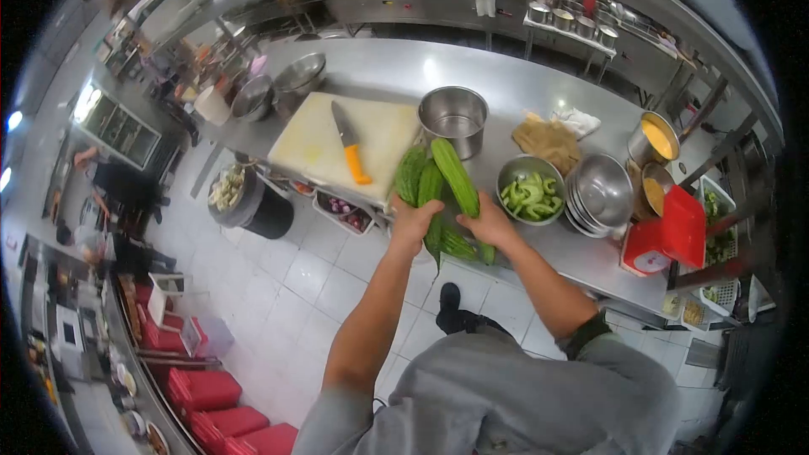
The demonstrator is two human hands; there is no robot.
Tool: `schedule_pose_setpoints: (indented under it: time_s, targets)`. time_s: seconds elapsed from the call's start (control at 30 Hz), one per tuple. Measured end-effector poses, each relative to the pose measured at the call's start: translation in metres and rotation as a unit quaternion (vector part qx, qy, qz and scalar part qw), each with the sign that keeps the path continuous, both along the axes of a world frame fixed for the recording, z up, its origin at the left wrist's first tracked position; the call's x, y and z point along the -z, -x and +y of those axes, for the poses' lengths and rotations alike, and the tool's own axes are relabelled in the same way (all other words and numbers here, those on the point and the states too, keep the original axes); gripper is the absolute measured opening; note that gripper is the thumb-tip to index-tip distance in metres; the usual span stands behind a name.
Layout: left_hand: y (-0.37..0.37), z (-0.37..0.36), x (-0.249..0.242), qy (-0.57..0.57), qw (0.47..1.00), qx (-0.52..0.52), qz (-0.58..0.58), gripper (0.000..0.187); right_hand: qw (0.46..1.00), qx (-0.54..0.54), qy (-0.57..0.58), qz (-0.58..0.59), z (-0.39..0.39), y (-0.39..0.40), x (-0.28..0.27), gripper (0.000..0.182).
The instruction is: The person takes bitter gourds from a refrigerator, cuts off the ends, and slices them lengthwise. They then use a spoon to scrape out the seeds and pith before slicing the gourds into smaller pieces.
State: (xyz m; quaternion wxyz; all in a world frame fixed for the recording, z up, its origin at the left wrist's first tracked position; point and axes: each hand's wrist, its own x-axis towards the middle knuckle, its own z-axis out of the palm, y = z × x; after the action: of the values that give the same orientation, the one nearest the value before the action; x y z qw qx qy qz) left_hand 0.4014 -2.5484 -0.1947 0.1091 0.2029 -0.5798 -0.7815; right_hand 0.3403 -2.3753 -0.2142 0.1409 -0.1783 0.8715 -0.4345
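Observation:
My left hand point(413, 223) is closed around long green bitter gourds point(411, 173) at the table's near edge. My right hand point(493, 223) grips another bitter gourd point(455, 175), which slants up and to the left. The ends of several gourds hang below my hands, and my fingers partly hide them. Just beyond the gourds stands an upright steel pot point(453, 122). To the right of my right hand is a steel bowl point(504, 175) of cut green crescent slices point(533, 195). On the left, a knife point(348, 145) with a yellow handle lies on the white cutting board point(295, 139).
Stacked steel bowls point(602, 190) and a red scale point(661, 236) stand at the right. A brown cloth point(548, 143) lies behind the slices. A black bin point(268, 212) stands on the floor at left, and a person point(122, 185) is farther off.

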Motion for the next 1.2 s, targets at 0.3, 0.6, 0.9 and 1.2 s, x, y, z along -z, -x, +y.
schedule_pose_setpoints:
  time_s: [0.3,0.6,0.9,1.2]
  targets:
    - [0.136,-0.050,0.071,0.267,0.963,0.037,-0.022,0.101,0.981,0.147,-0.127,0.029,-0.063,0.055,0.031,0.075]
    - [0.211,-0.092,0.087,0.205,0.935,0.287,0.041,0.076,0.947,0.238,-0.205,0.064,-0.098,0.066,0.034,0.054]
    - [0.193,-0.189,-0.039,0.481,0.753,0.437,0.098,0.057,0.966,0.118,-0.155,0.170,-0.283,-0.018,0.005,0.033]
    - [0.214,-0.237,-0.132,0.540,0.641,0.456,0.299,0.038,0.946,0.176,-0.227,0.148,-0.370,0.018,0.032,0.030]
